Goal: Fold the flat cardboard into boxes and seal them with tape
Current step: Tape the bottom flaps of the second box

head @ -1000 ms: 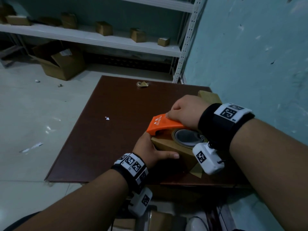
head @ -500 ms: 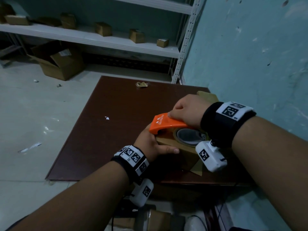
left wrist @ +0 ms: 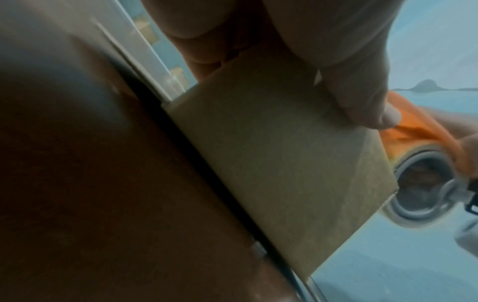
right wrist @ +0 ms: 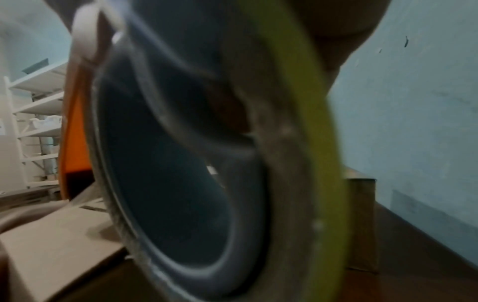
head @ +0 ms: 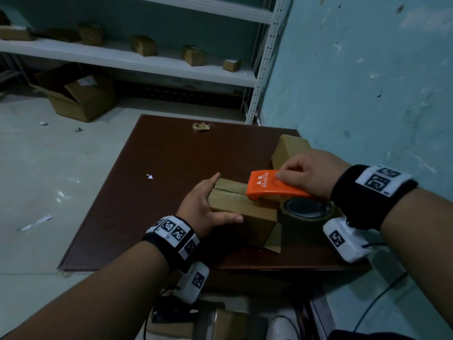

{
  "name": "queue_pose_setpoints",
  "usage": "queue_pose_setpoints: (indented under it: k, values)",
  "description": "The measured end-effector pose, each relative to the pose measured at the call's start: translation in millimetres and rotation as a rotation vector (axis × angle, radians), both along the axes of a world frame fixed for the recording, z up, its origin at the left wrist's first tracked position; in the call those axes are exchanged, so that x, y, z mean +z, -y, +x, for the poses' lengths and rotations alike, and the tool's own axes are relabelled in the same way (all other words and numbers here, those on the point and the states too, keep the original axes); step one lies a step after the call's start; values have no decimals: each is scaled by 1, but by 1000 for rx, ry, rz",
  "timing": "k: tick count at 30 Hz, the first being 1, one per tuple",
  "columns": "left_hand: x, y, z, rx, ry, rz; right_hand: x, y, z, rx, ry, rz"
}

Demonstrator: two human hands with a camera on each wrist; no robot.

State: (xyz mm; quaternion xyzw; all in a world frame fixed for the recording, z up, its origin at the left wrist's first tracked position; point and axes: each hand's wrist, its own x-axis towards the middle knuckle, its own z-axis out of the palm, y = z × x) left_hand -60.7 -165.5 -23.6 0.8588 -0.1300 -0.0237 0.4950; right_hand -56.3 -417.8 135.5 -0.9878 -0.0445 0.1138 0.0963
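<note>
Fingers and thumb of the left hand (head: 203, 204) clasp the near-left end of a small brown cardboard box (head: 235, 207) on the dark brown table (head: 137, 192). Beyond, the right hand (head: 308, 175) grips an orange plastic tape dispenser (head: 272, 186) resting over the box's seam; its white lettering is too small to read. Farther back stands another brown carton (head: 289, 148).
</note>
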Motion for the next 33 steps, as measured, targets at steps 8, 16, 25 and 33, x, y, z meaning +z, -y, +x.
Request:
queue_pose_setpoints:
  k: [8,16,25,33]
  values:
    - [4,-44,-8,107,21,33,-19,0,-6,52,27,29]
    - [8,-74,-18,119,-46,65,-40,-17,-3,78,14,69]
    - [46,-59,-15,-105,390,676,-38,-33,-4,86,5,91]
    - [44,-47,-11,-272,295,1054,-45,-34,-2,82,-4,119]
